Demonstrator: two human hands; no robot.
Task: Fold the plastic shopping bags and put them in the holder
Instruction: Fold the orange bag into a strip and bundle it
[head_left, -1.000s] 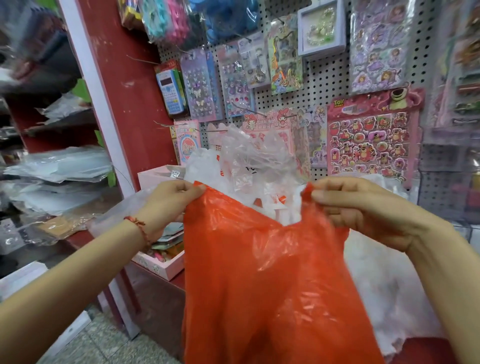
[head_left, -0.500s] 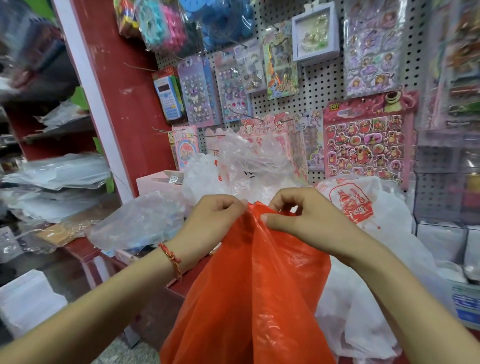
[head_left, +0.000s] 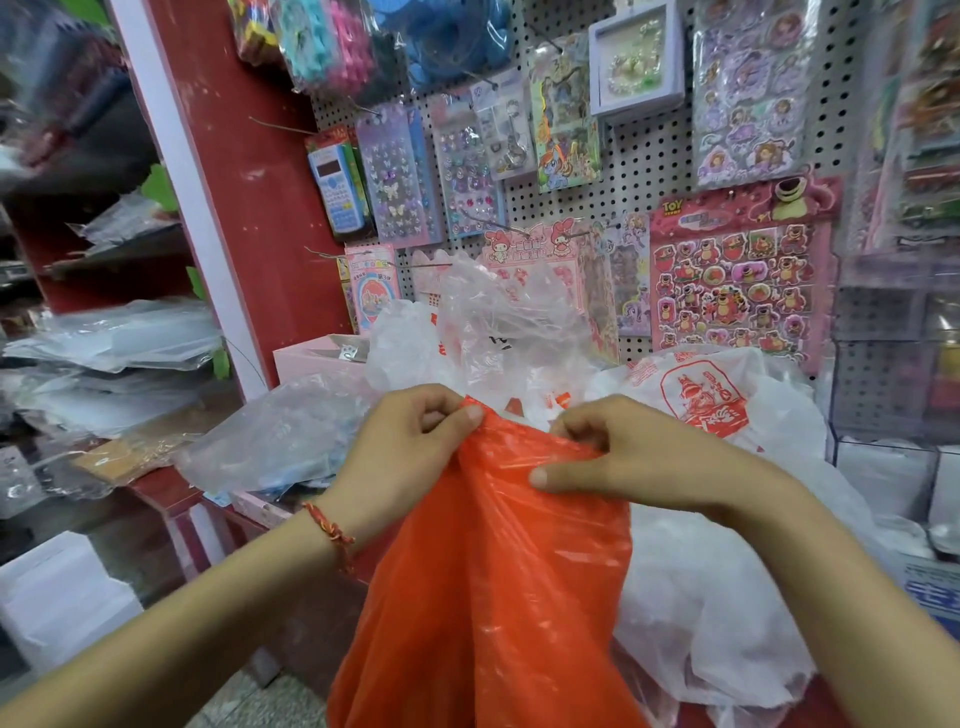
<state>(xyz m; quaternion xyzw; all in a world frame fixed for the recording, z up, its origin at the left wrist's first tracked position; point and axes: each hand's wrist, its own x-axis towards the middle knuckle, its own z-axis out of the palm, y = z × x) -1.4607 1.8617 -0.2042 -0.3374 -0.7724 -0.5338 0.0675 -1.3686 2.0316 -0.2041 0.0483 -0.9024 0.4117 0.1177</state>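
An orange plastic bag (head_left: 493, 571) hangs in front of me, its top edge gathered between both hands. My left hand (head_left: 410, 447) pinches the top left of the bag between thumb and curled fingers. My right hand (head_left: 618, 457) grips the top right, thumb laid across the front of the plastic. The two hands are close together. Behind them lies a heap of white and clear plastic bags (head_left: 498, 332), one white bag with a red print (head_left: 701, 400). No holder is visible.
A red counter (head_left: 166, 493) carries the bag heap and a pink box (head_left: 311, 358). A pegboard (head_left: 644, 171) with sticker sheets and toys rises behind. A red pillar (head_left: 244, 182) and cluttered shelves (head_left: 104, 353) stand at left. A clear display case (head_left: 893, 395) is at right.
My hands, first wide apart holding the bag's top open, came together at the middle. Since half a second ago the right hand has spread slightly right along the gathered edge.
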